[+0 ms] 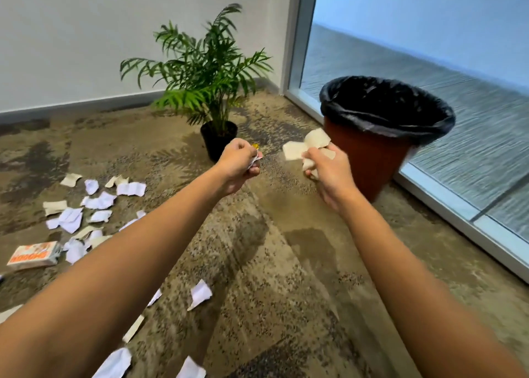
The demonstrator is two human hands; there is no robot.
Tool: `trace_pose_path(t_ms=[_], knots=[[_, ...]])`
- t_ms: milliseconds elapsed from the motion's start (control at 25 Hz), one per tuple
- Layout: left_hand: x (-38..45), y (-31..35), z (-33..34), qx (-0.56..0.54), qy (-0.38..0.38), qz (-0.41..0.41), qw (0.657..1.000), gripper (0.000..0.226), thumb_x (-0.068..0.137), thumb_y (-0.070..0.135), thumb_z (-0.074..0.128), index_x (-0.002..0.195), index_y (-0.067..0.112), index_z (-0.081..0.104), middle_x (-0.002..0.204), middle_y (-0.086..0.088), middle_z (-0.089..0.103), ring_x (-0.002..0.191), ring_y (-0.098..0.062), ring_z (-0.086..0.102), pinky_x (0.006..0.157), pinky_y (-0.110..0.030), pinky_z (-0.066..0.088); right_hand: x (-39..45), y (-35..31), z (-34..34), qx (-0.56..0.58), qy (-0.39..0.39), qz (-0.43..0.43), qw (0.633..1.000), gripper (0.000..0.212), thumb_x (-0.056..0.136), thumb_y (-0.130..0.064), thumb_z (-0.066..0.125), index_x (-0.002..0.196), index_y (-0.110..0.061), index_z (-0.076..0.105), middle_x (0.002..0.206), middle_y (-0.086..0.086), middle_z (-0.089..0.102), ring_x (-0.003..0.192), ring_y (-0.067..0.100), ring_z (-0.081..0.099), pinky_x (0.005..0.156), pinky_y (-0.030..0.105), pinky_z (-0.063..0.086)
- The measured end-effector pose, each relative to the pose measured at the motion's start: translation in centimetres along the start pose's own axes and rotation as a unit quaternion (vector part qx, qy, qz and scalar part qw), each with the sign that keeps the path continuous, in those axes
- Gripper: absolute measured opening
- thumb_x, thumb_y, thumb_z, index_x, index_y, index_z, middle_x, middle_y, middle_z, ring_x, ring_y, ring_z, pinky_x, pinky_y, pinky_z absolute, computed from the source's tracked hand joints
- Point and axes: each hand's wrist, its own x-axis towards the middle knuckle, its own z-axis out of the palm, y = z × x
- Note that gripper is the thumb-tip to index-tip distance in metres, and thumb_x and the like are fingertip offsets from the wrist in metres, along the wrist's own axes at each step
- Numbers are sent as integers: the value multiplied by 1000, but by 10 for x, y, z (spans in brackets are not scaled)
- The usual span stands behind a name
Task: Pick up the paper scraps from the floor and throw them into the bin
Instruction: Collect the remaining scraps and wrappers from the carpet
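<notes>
A brown bin [369, 160] lined with a black bag [386, 120] stands at the right by the glass wall. My right hand [329, 174] is shut on a bunch of beige paper scraps [307, 145], held just left of the bin's side, below its rim. My left hand [239, 165] is stretched out beside it, closed on small white scraps [256, 160]. Several white and beige paper scraps [94, 203] lie scattered on the carpet at the left, and more scraps [200, 293] lie near my forearms.
A potted palm [206, 77] in a black pot [219, 140] stands behind my left hand, near the wall corner. An orange and white box [34, 256] lies at the far left. A glass wall with a metal sill [458, 206] runs along the right.
</notes>
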Motion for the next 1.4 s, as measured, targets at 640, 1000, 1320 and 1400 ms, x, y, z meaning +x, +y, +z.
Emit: trace_pose_path(t_ms=[640,1000,1320,1400], knots=[[88,90,245,140,-70,-4,988,35,103,15,33,135,2,42,141,-19,45,121,-28,51,94,-36,43,114,-125,-131,29,110,159,981,18,95,-25,53,84,-11,48,90,7,50,74,26,56,60,42,47],[73,68,168,151,15,156,976,21,93,13,55,94,7,76,99,-10,74,91,-23,66,86,-36,55,109,-101,-91,69,93,93,989,27,96,-14,46,119,-10,59,139,16,46,135,26,39,111,31,36],[41,-3,19,260,124,156,945,25,94,19,54,95,19,79,93,1,76,85,-13,68,78,-26,53,74,-58,-7,22,25,-6,999,16,90,-6,57,79,-14,67,77,-1,61,67,5,54,65,14,45],[28,-29,-15,283,154,124,938,26,94,19,54,95,16,79,94,-1,76,87,-15,68,76,-24,50,56,-24,14,-29,-12,33,999,15,91,-7,59,79,-13,67,76,-1,59,69,7,50,72,21,45]])
